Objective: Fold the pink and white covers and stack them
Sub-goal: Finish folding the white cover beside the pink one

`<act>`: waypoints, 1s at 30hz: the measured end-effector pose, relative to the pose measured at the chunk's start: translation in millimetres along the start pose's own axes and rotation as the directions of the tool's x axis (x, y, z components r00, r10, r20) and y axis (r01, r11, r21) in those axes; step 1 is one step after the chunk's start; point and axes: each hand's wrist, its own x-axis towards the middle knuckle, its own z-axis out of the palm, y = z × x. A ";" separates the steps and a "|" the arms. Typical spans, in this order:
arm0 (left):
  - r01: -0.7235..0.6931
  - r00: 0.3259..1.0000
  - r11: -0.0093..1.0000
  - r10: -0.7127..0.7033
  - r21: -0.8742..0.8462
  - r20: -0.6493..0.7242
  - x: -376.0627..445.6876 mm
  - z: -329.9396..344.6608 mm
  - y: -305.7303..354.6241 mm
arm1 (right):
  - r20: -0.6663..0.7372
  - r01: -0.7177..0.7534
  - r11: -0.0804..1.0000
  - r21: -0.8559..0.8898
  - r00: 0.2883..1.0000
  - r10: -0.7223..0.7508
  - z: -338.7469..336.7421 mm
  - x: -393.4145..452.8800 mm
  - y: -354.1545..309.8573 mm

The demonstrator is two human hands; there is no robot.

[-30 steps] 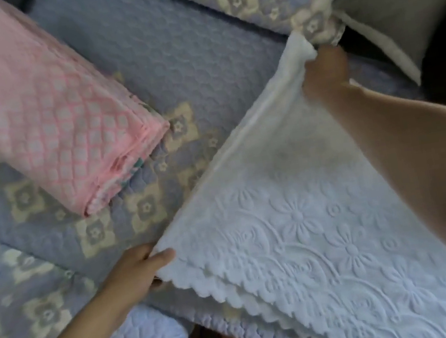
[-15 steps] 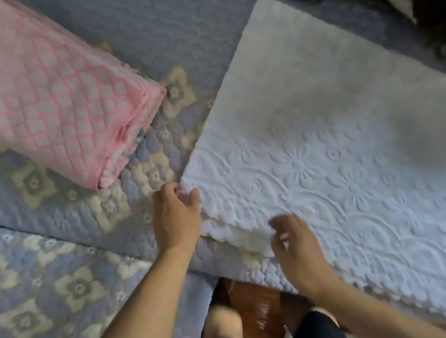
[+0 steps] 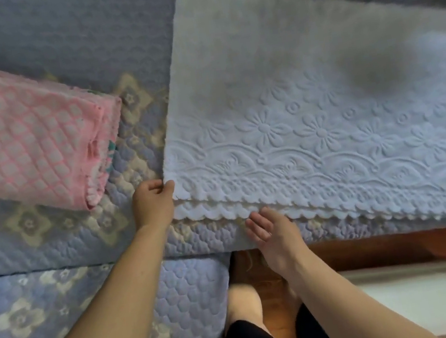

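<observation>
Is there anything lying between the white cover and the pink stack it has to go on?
Nothing visible. Only bare blue quilted bedding lies between the white cover and the folded pink cover. The left hand is at the white cover's near corner.

The white cover (image 3: 309, 114) lies folded flat on the bed, a broad rectangle running off the right side of view, its top face embossed with flowers and arching scallop lines. Along its near edge several scalloped layers sit stacked and slightly stepped, not quite flush. The pink cover (image 3: 22, 148) lies well to its left, apart from it, already folded into a thick bundle with a raised diamond pattern, its layered open end facing the white one and showing a little teal inside.
</observation>
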 end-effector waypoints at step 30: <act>0.082 0.970 0.983 -0.116 0.161 0.213 6.9 -19.5 -43.5 | -0.167 0.106 0.994 -0.007 0.980 -0.105 -49.2 48.2 -11.3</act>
